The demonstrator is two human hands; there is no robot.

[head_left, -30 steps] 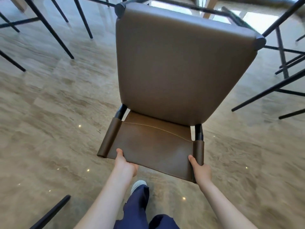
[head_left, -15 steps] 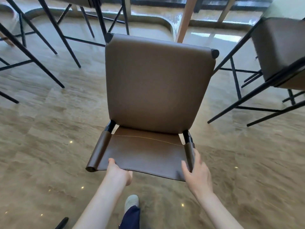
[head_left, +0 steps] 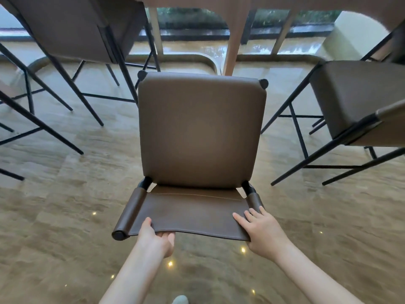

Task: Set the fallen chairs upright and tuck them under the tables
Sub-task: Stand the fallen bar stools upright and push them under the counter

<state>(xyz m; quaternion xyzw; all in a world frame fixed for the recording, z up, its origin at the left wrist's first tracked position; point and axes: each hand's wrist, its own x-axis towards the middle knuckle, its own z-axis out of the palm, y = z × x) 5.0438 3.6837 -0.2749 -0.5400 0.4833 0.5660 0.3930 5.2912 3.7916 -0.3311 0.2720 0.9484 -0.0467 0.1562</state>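
Since the earlier frame, the brown chair has been carried forward toward the table leg and the window, and the right hand has been shifted from the side post onto the top of the backrest.

The chair is seen upright from above, standing on the floor between two neighbouring chairs. Its square seat pad is covered in smooth, matte brown leather with rounded corners, and black round frame caps are shown at the two far corners. The backrest is a flat leather sling with a single stitched seam, wrapped at each end around a black tubular post.

The backrest's near edge is gripped by the left hand, thumb on top and fingers curled beneath, close to its left end. The right hand is laid flat on the backrest's right end, fingers straight and spread, nothing being clasped.

A pale wooden table leg is seen just beyond the seat's far edge. The left chair and the right chair, both brown with thin black angled metal legs, are kept apart from the held chair by strips of bare floor on either side. The floor is polished beige marble-like stone, with small ceiling lights reflected in it.
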